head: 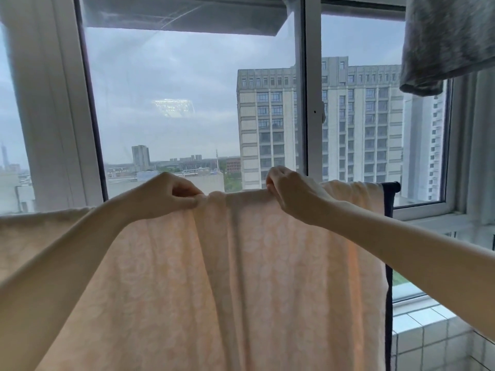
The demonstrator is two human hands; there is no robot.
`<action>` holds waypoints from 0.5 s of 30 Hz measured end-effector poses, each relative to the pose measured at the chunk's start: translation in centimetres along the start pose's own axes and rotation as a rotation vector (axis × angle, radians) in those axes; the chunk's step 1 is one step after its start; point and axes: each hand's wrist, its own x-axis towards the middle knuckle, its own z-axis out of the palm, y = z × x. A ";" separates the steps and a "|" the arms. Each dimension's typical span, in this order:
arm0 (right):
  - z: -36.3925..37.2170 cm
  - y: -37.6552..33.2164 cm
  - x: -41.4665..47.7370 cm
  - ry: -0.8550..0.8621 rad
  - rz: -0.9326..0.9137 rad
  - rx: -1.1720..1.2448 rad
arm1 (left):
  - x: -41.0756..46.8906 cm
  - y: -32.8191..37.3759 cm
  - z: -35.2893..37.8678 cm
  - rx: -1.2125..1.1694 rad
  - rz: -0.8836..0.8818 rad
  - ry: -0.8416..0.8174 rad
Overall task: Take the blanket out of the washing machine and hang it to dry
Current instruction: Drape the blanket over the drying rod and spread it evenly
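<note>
Before a white-framed window, a soft peach blanket with a pale leafy pattern drapes over a dark rail. A fuzzy grey cloth hangs above. The left hand and right hand each pinch the blanket's top fold.

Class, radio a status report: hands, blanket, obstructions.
Left hand pinches blanket top edge. Right hand pinches same edge. Blanket hangs before window, bunched between hands. Grey cloth upper right, clear of it.

No legible text, apparently.
</note>
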 end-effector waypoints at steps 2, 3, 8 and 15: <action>-0.3 1.3 0.0 -0.041 0.112 -0.071 | -0.1 -0.3 0.0 0.036 -0.008 0.038; -0.7 2.1 -0.1 -0.055 0.189 -0.084 | -0.1 -0.6 0.0 0.045 -0.014 0.064; -1.9 5.3 -2.1 -0.058 0.393 -0.107 | 0.4 -1.5 0.0 0.167 -0.078 0.184; -2.6 5.4 -3.5 -0.005 0.344 -0.064 | 2.0 -1.9 0.9 0.263 -0.188 0.239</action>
